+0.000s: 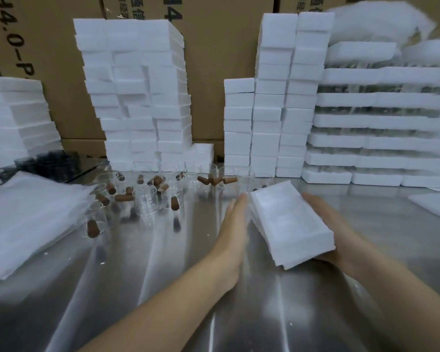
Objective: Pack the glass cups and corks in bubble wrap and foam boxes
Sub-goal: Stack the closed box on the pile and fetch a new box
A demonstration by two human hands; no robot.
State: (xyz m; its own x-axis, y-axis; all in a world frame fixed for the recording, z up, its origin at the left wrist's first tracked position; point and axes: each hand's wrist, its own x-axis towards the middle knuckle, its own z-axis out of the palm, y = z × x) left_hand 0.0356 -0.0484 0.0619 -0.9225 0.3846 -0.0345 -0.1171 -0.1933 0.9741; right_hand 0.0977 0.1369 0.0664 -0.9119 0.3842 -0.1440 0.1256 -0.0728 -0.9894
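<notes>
Head view: a white foam box [290, 224] is held tilted above the metal table [163, 288], near and right. The left hand [235, 224] lies against its left edge, fingers straight and together; the right hand [341, 232] supports its right side, but its finger grip cannot be told. Glass cups [148, 199] and brown corks [123, 198] are scattered far left. A cardboard carton [48, 72] behind reads "44.0-P".
</notes>
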